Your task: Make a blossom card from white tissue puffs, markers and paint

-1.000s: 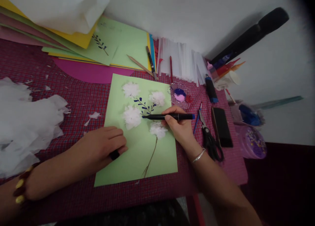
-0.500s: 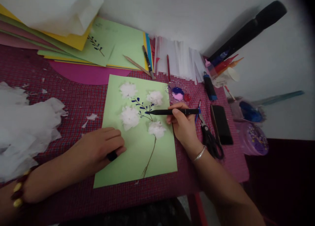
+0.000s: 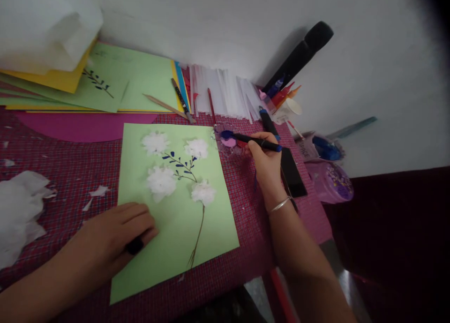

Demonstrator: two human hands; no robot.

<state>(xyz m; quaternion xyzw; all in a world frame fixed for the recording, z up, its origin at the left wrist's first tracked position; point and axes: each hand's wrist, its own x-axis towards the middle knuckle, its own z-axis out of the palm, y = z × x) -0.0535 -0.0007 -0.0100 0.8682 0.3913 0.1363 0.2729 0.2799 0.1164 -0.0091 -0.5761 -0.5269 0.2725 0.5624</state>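
My right hand (image 3: pixel 266 161) is closed around a black marker pen (image 3: pixel 255 140) with a blue end. The marker's tip is at the dark blue paint (image 3: pixel 227 134) in a clear palette (image 3: pixel 236 152), beside pink paint (image 3: pixel 229 143). My left hand (image 3: pixel 123 231) rests on the left edge of a light green sheet (image 3: pixel 172 234), fingers loosely bent and a black ring on one. On the sheet are several white paper flowers (image 3: pixel 161 182), a brown stem (image 3: pixel 198 234) and a branch with dark blue leaves (image 3: pixel 181 163).
A pencil (image 3: pixel 163 104), a dark pen (image 3: pixel 181 99) and white strips (image 3: pixel 225 93) lie at the back. Coloured papers (image 3: pixel 144 74) are stacked back left, white tissue (image 3: pixel 21 210) at left. A phone (image 3: pixel 292 173) and purple tub (image 3: pixel 328 182) are at right.
My right hand has carried the marker from the painted branch to the blue paint in the palette. The left hand stays on the sheet. The view has shifted to the right.
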